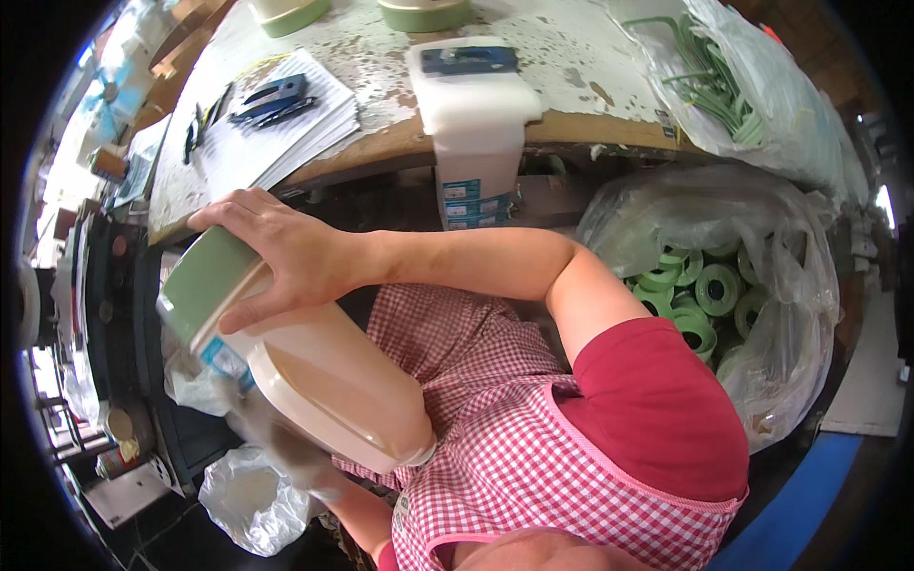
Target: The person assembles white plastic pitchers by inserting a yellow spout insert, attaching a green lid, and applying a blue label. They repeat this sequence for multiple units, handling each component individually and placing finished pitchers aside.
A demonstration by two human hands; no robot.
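A cream plastic container [328, 381] with a green end cap [211, 271] lies tilted against my lap, a long raised handle-like piece running along its side. My right hand [286, 252] grips it at the green end, thumb on the cream side and fingers over the top. Near that end, a blue-and-white label [227, 362] shows on the side. Below the container, my left hand [286, 452] is smeared by motion beside its lower side; its fingers cannot be made out.
The worn white table [371, 81] carries papers [314, 133], blue staplers [276, 95] and a label strip [471, 171] hanging over its edge. At right are a clear bag of green rings [714, 290] and a bag of green strips [714, 86]. A white plastic bag [252, 504] stands lower left.
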